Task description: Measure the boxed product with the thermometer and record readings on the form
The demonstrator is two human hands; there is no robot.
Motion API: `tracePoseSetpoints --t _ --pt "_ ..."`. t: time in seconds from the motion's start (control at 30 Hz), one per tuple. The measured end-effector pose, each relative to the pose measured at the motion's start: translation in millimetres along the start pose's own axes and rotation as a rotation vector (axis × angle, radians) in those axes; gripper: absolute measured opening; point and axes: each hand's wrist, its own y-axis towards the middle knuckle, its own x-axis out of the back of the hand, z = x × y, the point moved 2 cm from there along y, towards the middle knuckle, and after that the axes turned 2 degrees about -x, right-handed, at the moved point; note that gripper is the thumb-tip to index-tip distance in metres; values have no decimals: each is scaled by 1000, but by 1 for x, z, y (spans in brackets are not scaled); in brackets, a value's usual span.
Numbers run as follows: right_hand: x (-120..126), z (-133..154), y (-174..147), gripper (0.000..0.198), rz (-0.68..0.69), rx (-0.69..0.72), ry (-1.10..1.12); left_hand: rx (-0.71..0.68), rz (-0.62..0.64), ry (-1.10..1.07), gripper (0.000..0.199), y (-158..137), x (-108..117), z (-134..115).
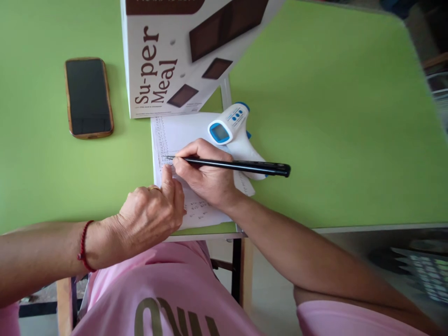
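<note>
A black pen (241, 165) is pinched in my right hand (209, 175), its tip on the white paper (206, 215) near a narrow column of small handwriting at the left edge. My left hand (154, 207) rests on the paper's lower left part, index finger stretched out and touching the sheet just below the pen tip. Its other fingers curl loosely, with nothing seen in them. Just beyond my right hand, a white and blue infrared thermometer (233, 123) lies partly on the paper. Its handle passes behind the pen.
A white and brown "Su-per Meal" box (157, 70) stands at the paper's far edge. To the left, a phone (88, 95) in a brown case lies on the green table (336, 116). The table's front edge runs close to my pink shirt (168, 289).
</note>
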Motion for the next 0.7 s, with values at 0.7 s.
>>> tracePoseSetpoints --t 0.7 --pt "1 -1 1 16 -18 103 -12 20 -12 7 29 1 2 1"
